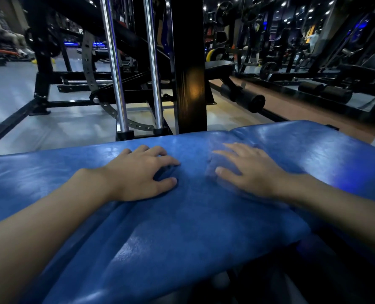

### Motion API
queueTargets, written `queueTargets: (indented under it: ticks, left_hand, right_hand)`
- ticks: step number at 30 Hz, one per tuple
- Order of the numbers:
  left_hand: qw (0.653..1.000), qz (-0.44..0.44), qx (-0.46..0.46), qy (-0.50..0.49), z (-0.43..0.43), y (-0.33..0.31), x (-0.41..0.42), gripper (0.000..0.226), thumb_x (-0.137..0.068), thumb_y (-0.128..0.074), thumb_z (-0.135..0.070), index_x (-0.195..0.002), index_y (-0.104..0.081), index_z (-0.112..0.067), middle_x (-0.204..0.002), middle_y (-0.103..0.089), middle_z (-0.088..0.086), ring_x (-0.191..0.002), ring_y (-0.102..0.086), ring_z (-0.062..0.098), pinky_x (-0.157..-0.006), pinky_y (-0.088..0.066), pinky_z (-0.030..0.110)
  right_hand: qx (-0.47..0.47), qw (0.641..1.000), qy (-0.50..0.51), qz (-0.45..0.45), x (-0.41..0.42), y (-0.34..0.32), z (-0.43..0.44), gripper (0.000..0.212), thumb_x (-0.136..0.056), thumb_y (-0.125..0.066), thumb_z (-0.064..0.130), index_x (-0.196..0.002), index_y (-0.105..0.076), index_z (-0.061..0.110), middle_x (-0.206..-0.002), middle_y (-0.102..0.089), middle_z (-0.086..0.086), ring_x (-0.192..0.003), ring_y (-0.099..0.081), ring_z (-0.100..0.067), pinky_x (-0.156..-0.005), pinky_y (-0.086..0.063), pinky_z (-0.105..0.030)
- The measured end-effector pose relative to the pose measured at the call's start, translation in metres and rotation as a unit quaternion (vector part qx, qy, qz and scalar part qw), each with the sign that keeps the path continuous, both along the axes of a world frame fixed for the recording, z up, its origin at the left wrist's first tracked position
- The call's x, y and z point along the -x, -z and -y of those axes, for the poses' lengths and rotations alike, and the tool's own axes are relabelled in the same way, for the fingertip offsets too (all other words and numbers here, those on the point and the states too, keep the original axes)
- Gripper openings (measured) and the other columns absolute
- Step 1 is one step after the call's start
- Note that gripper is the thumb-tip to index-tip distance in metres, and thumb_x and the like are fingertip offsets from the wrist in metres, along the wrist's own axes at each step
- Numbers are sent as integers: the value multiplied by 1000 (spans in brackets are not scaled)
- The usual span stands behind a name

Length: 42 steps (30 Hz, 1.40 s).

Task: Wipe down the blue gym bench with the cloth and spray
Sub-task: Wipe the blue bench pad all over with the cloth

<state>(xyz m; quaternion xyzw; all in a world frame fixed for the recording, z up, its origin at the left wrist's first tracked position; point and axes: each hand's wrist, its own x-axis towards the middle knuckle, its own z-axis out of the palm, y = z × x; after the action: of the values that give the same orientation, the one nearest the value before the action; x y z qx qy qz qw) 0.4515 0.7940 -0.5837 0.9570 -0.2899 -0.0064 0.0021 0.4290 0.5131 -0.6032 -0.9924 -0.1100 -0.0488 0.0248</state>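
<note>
The blue gym bench (182,227) fills the lower half of the view, its padded vinyl glossy and split by a seam at the far right. My right hand (250,170) lies flat, fingers spread, pressing a blue-grey cloth (215,163) onto the pad; the cloth is motion-blurred and mostly hidden under the palm. My left hand (142,172) rests on the bare pad to the left, fingers slightly curled and apart, holding nothing. No spray bottle is in view.
Directly behind the bench stand a black upright post (191,84) and two chrome guide rods (116,73). Black foam rollers (248,99) and more machines sit at the right. Grey gym floor (17,95) lies at the left. A person stands far back at the right.
</note>
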Motion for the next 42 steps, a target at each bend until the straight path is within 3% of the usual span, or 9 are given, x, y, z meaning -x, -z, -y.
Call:
queueTargets:
  ticks: [3, 7, 12, 16, 19, 23, 30, 39, 42]
  left_hand:
    - [1000, 0, 10, 2, -3, 0, -3, 84, -65, -11, -81, -139, -36, -51, -138, -38, -20, -129, -37, 11, -103, -33, 40]
    - [1000, -3, 23, 1, -7, 1, -7, 82, -67, -14, -80, -138, -40, -49, -138, -40, -19, -130, -38, 10, -102, -33, 38]
    - [1000, -4, 28, -7, -7, 0, -2, 83, -66, -14, -82, -138, -40, -49, -136, -38, -21, -129, -36, 9, -102, -33, 40]
    - [999, -13, 9, -36, -6, -2, 7, 72, -75, -22, -83, -139, -36, -52, -138, -34, -18, -130, -33, 12, -105, -33, 50]
    - [999, -19, -8, -34, -8, -3, 7, 66, -80, -29, -78, -140, -34, -51, -140, -36, -16, -130, -34, 13, -105, -32, 51]
    - [1000, -10, -3, -23, -13, -2, 2, 67, -80, -23, -76, -141, -34, -50, -141, -38, -17, -132, -34, 12, -102, -34, 46]
    - [999, -21, 33, -17, -23, 1, -6, 79, -69, -18, -73, -140, -40, -46, -138, -38, -17, -129, -37, 11, -105, -31, 43]
    - [999, -1, 24, -24, -23, -1, 3, 80, -69, -13, -79, -138, -38, -49, -132, -36, -23, -130, -30, 6, -101, -31, 43]
    - [999, -12, 1, -47, -26, -1, 8, 78, -70, -14, -82, -140, -32, -52, -138, -33, -21, -133, -28, 9, -105, -31, 50]
  right_hand:
    - [-3, 990, -137, 23, 61, -2, -23, 83, -78, -2, 84, -147, -24, 46, -162, -17, 6, -149, -7, -13, -119, -10, -45]
    - [-7, 978, -209, 0, 73, -4, -23, 64, -87, -18, 75, -146, -22, 50, -161, -16, 12, -148, -4, -5, -119, -6, -38]
    - [-22, 996, -86, 6, -8, -7, -5, 72, -80, -14, 82, -143, -30, 51, -157, -27, 10, -145, -18, -9, -117, -16, -45]
    - [-85, 995, 40, -22, -67, -12, 12, 51, -94, -28, 65, -141, -36, 47, -154, -32, -1, -142, -26, -23, -111, -26, -50]
    - [-39, 998, 56, -17, -70, -6, 9, 58, -88, -20, 69, -140, -35, 47, -151, -35, -3, -139, -29, -27, -106, -29, -53]
    - [-2, 999, -32, 2, -15, -2, -12, 93, -70, -1, 87, -147, -29, 43, -160, -24, 3, -147, -15, -17, -117, -16, -47]
    - [-8, 971, -239, -20, 64, -7, -32, 66, -85, -16, 77, -146, -18, 51, -161, -13, 14, -147, -2, -4, -118, -3, -35]
    - [-83, 997, -7, -8, -99, -7, 6, 66, -79, -14, 79, -136, -35, 54, -144, -42, 0, -134, -37, -25, -108, -31, -54]
    - [-81, 996, 7, -31, -116, -8, 6, 45, -81, -16, 74, -118, -39, 64, -127, -53, -3, -121, -48, -31, -97, -40, -56]
